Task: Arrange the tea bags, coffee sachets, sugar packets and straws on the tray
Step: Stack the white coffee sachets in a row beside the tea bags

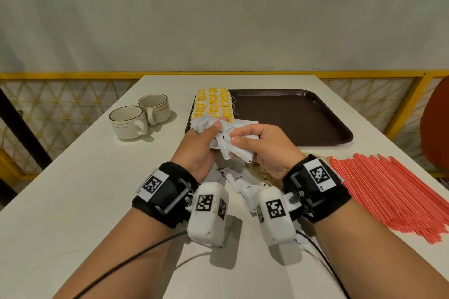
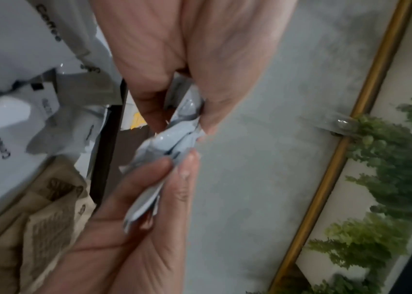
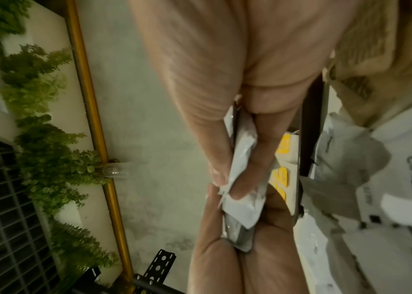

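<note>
While two cups (image 1: 139, 115) stand, both hands (image 1: 199, 150) grip sachets (image 1: 228, 143).

The head view was taken from above and behind the forearms, facing forward and down over the bench (image 1: 73, 177) toward the wall. Each wrist view was taken very near, along the palm toward the fingertips, and was rolled sideways. In the left wrist view the left hand (image 2: 129, 238) was seen at bottom; in the right wrist view the right hand (image 3: 212, 89) at top. The held sachets (image 1: 228, 143) and the tray (image 1: 291, 116) edge were shared by all three views.
</note>
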Action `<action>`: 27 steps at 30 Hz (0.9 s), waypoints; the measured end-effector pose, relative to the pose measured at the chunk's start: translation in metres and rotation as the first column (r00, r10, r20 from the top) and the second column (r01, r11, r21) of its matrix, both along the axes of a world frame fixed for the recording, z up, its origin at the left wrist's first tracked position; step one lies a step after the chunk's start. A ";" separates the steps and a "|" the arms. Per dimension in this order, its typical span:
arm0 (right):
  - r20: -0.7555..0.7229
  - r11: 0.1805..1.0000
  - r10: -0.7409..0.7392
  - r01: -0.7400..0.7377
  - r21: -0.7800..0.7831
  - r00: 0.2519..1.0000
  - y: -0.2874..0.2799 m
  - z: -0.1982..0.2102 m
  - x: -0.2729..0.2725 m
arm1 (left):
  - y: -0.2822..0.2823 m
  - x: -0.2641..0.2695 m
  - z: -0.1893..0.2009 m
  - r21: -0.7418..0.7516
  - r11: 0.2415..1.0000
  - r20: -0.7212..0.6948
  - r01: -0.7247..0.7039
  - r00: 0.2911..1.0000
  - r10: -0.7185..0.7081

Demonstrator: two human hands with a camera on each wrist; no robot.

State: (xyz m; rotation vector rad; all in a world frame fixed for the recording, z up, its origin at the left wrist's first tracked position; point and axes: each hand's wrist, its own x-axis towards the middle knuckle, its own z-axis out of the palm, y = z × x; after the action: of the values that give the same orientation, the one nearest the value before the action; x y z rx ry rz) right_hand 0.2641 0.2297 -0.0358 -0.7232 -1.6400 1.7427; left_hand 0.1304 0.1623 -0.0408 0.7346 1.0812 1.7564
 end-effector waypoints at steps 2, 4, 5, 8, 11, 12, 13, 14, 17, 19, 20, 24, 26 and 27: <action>0.011 0.999 -0.030 0.030 0.010 0.999 0.000 -0.001 0.000 | 0.000 0.001 0.001 -0.002 1.000 0.081 0.002 0.997 -0.002; -0.003 0.998 -0.064 0.064 -0.005 0.998 0.003 0.000 0.001 | 0.001 -0.002 0.002 -0.003 0.999 0.133 -0.032 0.991 0.032; -0.020 0.997 -0.077 0.076 -0.025 0.997 0.004 0.001 0.002 | 0.001 -0.003 0.002 0.005 0.999 0.147 -0.045 0.988 0.044; -0.093 0.988 -0.121 0.111 -0.103 0.988 0.009 0.003 0.004 | 0.001 -0.008 0.002 0.003 0.999 0.153 -0.033 0.988 0.032; -0.107 0.977 -0.178 0.162 -0.136 0.978 0.014 0.002 0.005 | 0.001 -0.009 0.001 -0.067 0.998 0.165 0.011 0.986 0.001; -0.101 0.974 -0.190 0.175 -0.141 0.977 0.015 0.002 0.005 | 0.001 -0.009 0.001 -0.098 0.995 0.160 0.034 0.987 -0.017; -0.101 0.972 -0.199 0.183 -0.148 0.975 0.015 0.002 0.005 | 0.000 -0.010 0.001 -0.121 0.991 0.146 0.055 0.989 -0.037; -0.105 0.970 -0.201 0.184 -0.157 0.974 0.016 0.002 0.005 | -0.001 -0.009 0.000 -0.131 0.988 0.123 0.079 0.990 -0.062; -0.141 0.968 -0.191 0.163 -0.189 0.971 0.014 0.002 0.003 | -0.002 -0.005 -0.002 -0.098 0.989 0.044 0.113 0.993 -0.109; -0.139 0.974 -0.169 0.144 -0.176 0.976 0.013 0.001 0.003 | -0.001 -0.004 -0.005 -0.051 0.996 0.027 0.079 0.997 -0.078; -0.136 0.976 -0.156 0.132 -0.171 0.978 0.012 0.002 0.003 | 0.000 -0.005 -0.005 -0.018 0.999 0.036 0.046 0.998 -0.045; -0.139 0.982 -0.090 0.064 -0.178 0.986 0.006 0.001 0.001 | 0.002 -0.003 -0.004 0.106 0.994 0.077 0.019 0.997 -0.027; -0.131 0.984 -0.053 0.029 -0.175 0.990 0.000 0.000 -0.003 | 0.003 0.001 -0.003 0.114 0.993 0.047 0.019 0.999 -0.024; -0.132 0.984 -0.041 0.017 -0.178 0.990 -0.003 -0.001 -0.004 | 0.004 0.003 -0.003 0.111 0.994 0.032 0.010 0.999 -0.014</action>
State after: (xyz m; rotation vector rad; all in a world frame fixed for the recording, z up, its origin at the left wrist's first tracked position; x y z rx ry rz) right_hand 0.2598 0.2271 -0.0367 -0.6898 -1.3917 1.8897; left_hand 0.1335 0.1665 -0.0436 0.7758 0.9611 1.8234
